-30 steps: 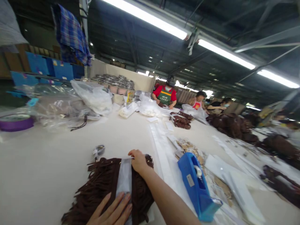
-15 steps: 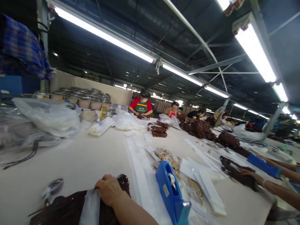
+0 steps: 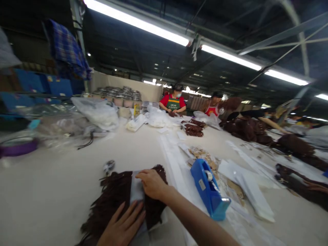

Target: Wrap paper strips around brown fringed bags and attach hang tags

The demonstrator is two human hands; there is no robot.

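A dark brown bundle of folded, ruffled cloth (image 3: 112,194) lies on the table before me, with a translucent whitish strip (image 3: 136,188) across it. My left hand (image 3: 124,223) rests flat on the cloth and the strip's near part, fingers spread. At the strip's far end, my right hand (image 3: 153,184) has its fingers bent over the strip, pressing it against the bundle. The right thumb is hidden. To the right of my forearm stands a blue tape dispenser (image 3: 208,189) with a roll in it.
Small scissors (image 3: 109,166) lie beyond the bundle. Brown tags (image 3: 202,155) and white sheets (image 3: 246,181) spread around the dispenser. Plastic bags (image 3: 97,112) and a purple tape roll (image 3: 19,147) are at left. Co-workers (image 3: 175,102) stand across the table, near brown cloth piles (image 3: 246,130).
The view has swung right-to-left, so things appear farther right. My left hand has come into view, lying on the bundle. My right hand stays at the strip, and more of the bundle shows.
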